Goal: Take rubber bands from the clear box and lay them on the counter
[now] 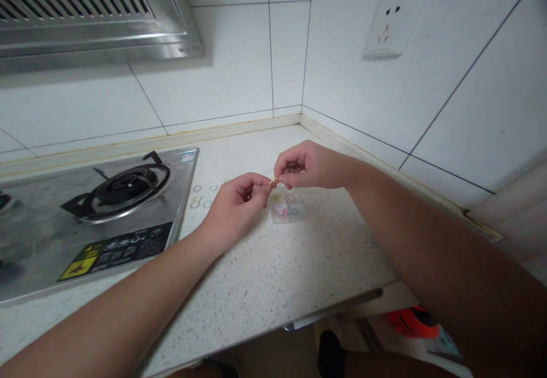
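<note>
Head view, starting at the grip: pinching what?

A small tan band (274, 183), nipped from both sides by left hand (237, 202) and right hand (305, 166). Thumb and forefinger of each pressed together on it, other fingers curled in.

Held where?

Just above the counter, right over a clear packet (287, 207) of coloured bands, not touching it. Probably two fingertip grips for so tiny a thing, and kept low for a short fall if dropped.

Anything else close by?

Loose bands (201, 196), lying flat in a little cluster left of the left hand, beside the edge of the gas hob (51, 235). Well apart from the packet, perhaps laid out singly for easy picking.

And the surface?

Pale speckled countertop (273, 275), forearms reaching in over its front edge. Black burner (123, 187) with no flame showing, yellow warning label (81, 266) at the hob's front.

The room?

A tiled corner: white tiles (239, 65) with dark joints, steel hood (85, 19) above the hob, wall socket (387, 25) high on the right, something orange (413, 321) down below the counter.
</note>
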`<state>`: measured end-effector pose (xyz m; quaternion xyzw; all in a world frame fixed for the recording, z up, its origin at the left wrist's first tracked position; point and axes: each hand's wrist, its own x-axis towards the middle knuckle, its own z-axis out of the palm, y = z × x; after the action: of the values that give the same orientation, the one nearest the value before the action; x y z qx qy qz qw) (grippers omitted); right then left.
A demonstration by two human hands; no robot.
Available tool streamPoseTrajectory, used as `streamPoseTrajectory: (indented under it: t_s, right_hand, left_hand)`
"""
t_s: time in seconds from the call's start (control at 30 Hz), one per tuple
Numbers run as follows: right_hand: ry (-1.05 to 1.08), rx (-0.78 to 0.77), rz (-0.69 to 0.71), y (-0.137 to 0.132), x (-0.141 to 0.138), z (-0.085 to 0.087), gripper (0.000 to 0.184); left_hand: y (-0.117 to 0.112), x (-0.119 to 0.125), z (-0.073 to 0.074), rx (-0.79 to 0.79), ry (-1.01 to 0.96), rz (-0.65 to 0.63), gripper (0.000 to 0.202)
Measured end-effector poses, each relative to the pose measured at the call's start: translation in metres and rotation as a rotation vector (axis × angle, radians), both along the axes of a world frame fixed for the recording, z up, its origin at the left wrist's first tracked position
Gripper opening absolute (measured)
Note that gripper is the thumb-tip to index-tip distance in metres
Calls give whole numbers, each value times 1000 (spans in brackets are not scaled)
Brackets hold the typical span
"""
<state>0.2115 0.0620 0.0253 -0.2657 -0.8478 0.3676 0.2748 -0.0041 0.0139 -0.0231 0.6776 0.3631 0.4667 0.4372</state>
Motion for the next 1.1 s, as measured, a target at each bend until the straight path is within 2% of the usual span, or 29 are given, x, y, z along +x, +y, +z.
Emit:
streamPoseTrajectory:
  t_s: [1.1]
  right_hand:
    - [-13,38,40,-2,-1,2,18]
  left_hand:
    - [0,-2,-2,0,-19,-13,20]
